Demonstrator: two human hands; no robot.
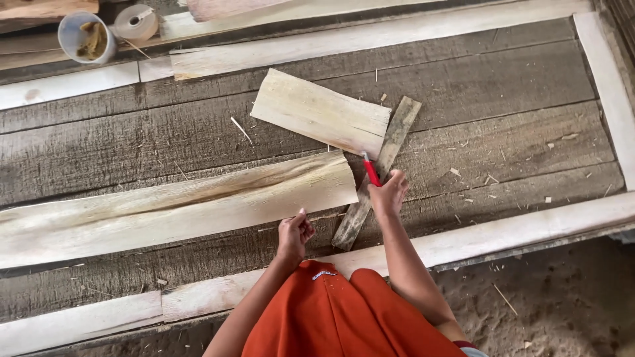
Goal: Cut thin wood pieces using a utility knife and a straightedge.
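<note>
A weathered grey plank counter (503, 99), edged with pale strips, stands over sandy ground. The left hand (294, 233) pinches the near edge of a long pale veneer sheet (178, 205). The right hand (389, 193), closed on a red-handled knife (370, 170), rests over a dark wooden slat (380, 168) beside a shorter veneer piece (321, 112).

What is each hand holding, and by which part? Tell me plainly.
The right hand grips a red-handled tool by its handle, the tip toward the short veneer piece. The left hand pinches the near edge of the long veneer sheet.
</note>
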